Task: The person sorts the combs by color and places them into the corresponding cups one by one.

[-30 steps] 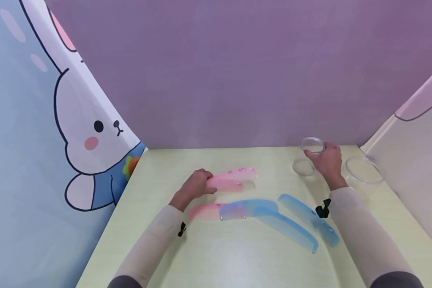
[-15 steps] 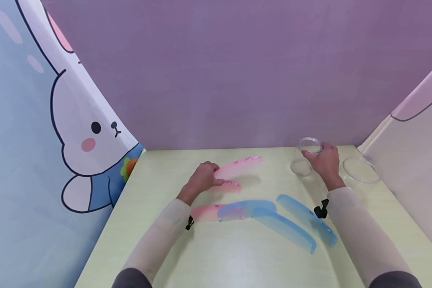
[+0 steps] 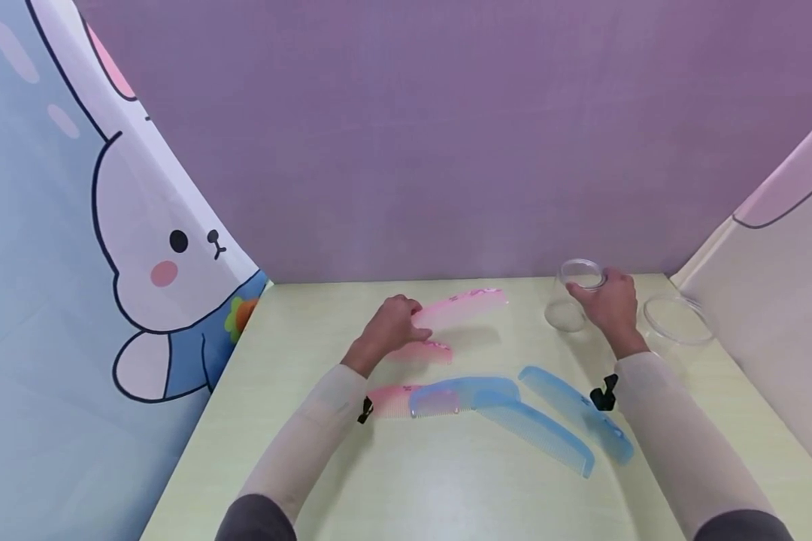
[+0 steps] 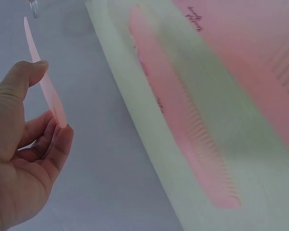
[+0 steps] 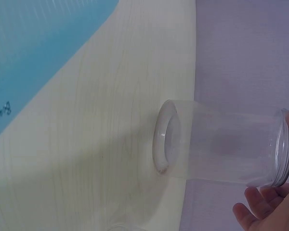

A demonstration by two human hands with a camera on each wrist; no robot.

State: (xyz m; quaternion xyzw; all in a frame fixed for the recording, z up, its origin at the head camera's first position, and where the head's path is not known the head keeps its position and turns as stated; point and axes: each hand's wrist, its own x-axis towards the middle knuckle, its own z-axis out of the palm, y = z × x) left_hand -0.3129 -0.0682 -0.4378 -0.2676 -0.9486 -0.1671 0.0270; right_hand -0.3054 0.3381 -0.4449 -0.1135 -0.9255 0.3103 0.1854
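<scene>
The left hand [image 3: 391, 328] is pinching a pink comb [image 3: 462, 306] between thumb and fingers, holding it above the table [image 3: 446, 488]. Another pink comb [image 3: 425, 352] is lying below it. The right hand [image 3: 610, 304] is gripping a jar [image 5: 226, 142] by its rim; the jar is standing on the table beyond the blue combs [image 3: 537, 430].

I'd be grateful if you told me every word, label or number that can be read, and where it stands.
No text is legible.
Middle pink comb, left wrist view: dark script, too blurred to read.
Corner pink comb, same view: dark script, too blurred.
Blue comb, right wrist view: script at the edge, too blurred.
Held pink comb in the left hand: marks too small to read.
Clear jar: no text visible.
</scene>
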